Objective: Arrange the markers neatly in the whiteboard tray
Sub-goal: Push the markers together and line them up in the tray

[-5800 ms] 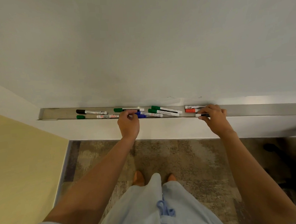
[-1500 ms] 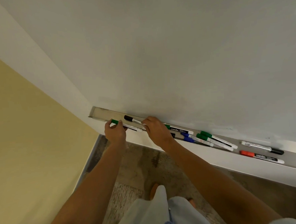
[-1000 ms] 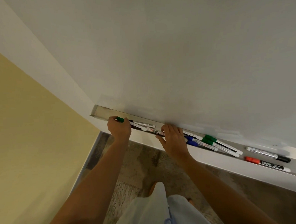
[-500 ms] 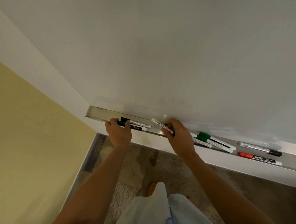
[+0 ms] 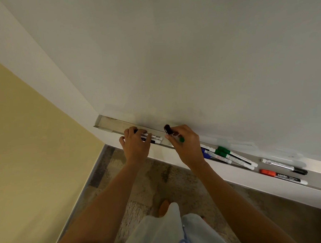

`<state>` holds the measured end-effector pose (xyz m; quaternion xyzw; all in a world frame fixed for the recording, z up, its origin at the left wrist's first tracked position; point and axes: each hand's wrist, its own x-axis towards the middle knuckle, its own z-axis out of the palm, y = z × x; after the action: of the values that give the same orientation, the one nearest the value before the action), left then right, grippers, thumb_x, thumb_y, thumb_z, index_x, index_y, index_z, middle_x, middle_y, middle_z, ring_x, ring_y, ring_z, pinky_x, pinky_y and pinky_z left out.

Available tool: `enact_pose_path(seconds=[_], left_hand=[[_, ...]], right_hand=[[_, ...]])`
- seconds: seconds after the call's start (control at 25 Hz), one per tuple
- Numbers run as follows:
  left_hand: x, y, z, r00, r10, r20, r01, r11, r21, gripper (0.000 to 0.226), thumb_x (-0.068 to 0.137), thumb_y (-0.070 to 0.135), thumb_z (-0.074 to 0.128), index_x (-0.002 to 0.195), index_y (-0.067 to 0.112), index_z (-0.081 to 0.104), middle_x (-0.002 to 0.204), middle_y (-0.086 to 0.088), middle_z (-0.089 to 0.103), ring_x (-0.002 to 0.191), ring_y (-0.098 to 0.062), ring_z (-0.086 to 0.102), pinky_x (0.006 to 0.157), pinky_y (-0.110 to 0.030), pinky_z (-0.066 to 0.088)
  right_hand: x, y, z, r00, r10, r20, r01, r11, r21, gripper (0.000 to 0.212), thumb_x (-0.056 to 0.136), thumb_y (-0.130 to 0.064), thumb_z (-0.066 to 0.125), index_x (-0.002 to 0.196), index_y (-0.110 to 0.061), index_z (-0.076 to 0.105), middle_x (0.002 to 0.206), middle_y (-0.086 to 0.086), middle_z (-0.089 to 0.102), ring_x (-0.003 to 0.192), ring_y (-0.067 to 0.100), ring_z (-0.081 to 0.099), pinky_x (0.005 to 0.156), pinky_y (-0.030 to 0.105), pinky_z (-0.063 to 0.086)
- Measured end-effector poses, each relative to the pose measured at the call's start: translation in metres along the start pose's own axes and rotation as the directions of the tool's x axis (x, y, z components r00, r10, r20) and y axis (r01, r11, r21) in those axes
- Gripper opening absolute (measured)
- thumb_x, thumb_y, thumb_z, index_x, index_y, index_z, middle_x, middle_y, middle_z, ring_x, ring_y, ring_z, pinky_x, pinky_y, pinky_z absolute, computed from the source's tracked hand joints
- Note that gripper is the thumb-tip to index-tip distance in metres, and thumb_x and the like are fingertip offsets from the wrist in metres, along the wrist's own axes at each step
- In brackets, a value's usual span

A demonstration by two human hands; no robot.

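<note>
Markers lie along the metal whiteboard tray [image 5: 109, 125], which runs under the whiteboard [image 5: 189, 54] from upper left to lower right.

Left hand [image 5: 136, 145] — fingers [image 5: 131, 131] draped over two white-barrelled markers [image 5: 156, 139] near the tray's left end, pressing them down; their white ends stick out just right of the fingertips, side by side and parallel. Fingers curled together on the barrels, thumb out to the left, off the tray.

Right hand [image 5: 186, 145] — closed on markers lifted above the tray: a black-capped marker [image 5: 168, 129] pokes out above the fingertips, and a green cap [image 5: 181, 139] shows at the knuckles. How many it holds I cannot tell.

Just right of the right wrist: a blue marker [image 5: 206, 155] and two green-capped markers [image 5: 224, 152], bunched and overlapping, lying in the tray. Farther right, well apart from both hands: a silver marker with a black cap [image 5: 284, 167] at the back, a red-capped marker [image 5: 283, 176] in front, roughly parallel.

Below: patterned carpet [image 5: 168, 176], yellow wall [image 5: 27, 147] at left.
</note>
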<state>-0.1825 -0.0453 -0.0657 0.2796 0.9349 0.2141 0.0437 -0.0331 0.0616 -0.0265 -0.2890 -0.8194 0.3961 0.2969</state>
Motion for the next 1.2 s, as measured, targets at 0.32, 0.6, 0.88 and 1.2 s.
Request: enact_pose_path(seconds=[0.32, 0.6, 0.88, 1.2], left_hand=[[0.006, -0.011, -0.007, 0.994, -0.058, -0.096, 0.032, 0.968, -0.248, 0.027, 0.094, 0.013, 0.056, 0.119, 0.006, 0.065, 0.122, -0.014, 0.060, 0.118, -0.033, 0.052, 0.105, -0.047, 0.035], [0.014, -0.020, -0.013, 0.952, -0.290, -0.097, 0.209, 0.849, -0.485, 0.031, 0.099, 0.005, 0.042, 0.126, 0.001, 0.058, 0.125, -0.018, 0.063, 0.117, -0.034, 0.055, 0.105, -0.047, 0.042], [0.006, -0.023, -0.005, 0.975, -0.208, -0.079, 0.145, 0.865, -0.480, 0.033, 0.096, 0.009, 0.056, 0.128, 0.004, 0.057, 0.116, -0.014, 0.067, 0.112, -0.030, 0.058, 0.109, -0.046, 0.038], [0.004, -0.020, -0.002, 0.980, -0.185, -0.077, 0.121, 0.853, -0.508, 0.032, 0.097, 0.011, 0.053, 0.128, 0.005, 0.058, 0.121, -0.015, 0.066, 0.113, -0.031, 0.059, 0.110, -0.042, 0.039]], right_hand=[[0.028, -0.007, 0.054, 0.915, -0.226, 0.333, 0.374, 0.783, -0.497, 0.031, 0.076, -0.005, 0.077, 0.105, -0.006, 0.067, 0.091, 0.012, 0.071, 0.072, 0.026, 0.070, 0.067, 0.033, 0.058], [0.039, -0.004, 0.083, 0.881, -0.188, 0.434, 0.411, 0.756, -0.509, 0.037, 0.070, -0.004, 0.080, 0.105, -0.001, 0.067, 0.095, 0.016, 0.072, 0.079, 0.029, 0.071, 0.073, 0.035, 0.059], [0.020, 0.014, 0.079, 0.917, -0.149, 0.370, 0.329, 0.808, -0.488, 0.035, 0.085, 0.003, 0.059, 0.119, -0.002, 0.063, 0.115, 0.016, 0.065, 0.107, 0.031, 0.062, 0.092, 0.039, 0.053], [0.020, 0.012, 0.080, 0.901, -0.103, 0.422, 0.313, 0.827, -0.467, 0.049, 0.088, 0.002, 0.050, 0.137, -0.005, 0.047, 0.134, 0.014, 0.056, 0.124, 0.029, 0.050, 0.108, 0.040, 0.039]])
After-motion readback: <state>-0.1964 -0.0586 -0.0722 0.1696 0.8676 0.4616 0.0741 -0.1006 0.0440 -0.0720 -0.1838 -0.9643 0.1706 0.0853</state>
